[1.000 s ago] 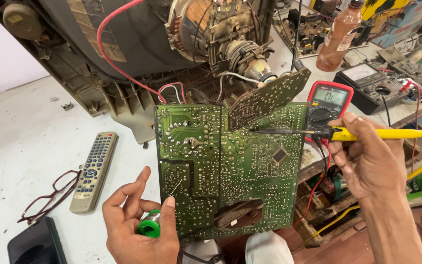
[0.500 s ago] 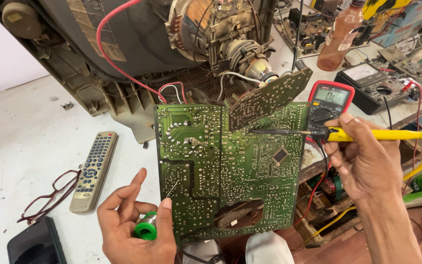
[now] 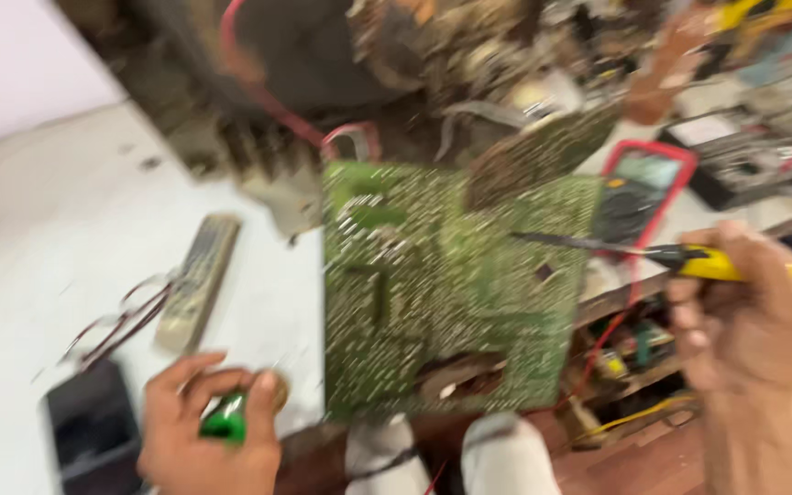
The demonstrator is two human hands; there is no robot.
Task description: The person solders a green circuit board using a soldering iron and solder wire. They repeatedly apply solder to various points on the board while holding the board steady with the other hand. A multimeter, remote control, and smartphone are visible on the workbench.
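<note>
The view is motion-blurred. A large green circuit board [image 3: 442,284] stands upright in the middle, its solder side facing me. My right hand [image 3: 749,312] grips a yellow-handled soldering iron [image 3: 689,261], whose dark tip rests against the board's right part. My left hand [image 3: 208,435] is at the lower left, away from the board's edge, closed around a small green spool [image 3: 225,423]. Behind the board sits an opened old television chassis [image 3: 341,82] with red wires.
A red-cased multimeter [image 3: 648,179] stands right of the board. A grey remote control [image 3: 197,280] and a pair of glasses [image 3: 116,321] lie on the white table [image 3: 66,211] at left, with a black case [image 3: 93,431] near the front edge. Tools clutter the right bench.
The camera has swung and the picture has blurred. My left hand has come off the board's lower left edge and drawn away with the green spool. The soldering iron stays on the board.
</note>
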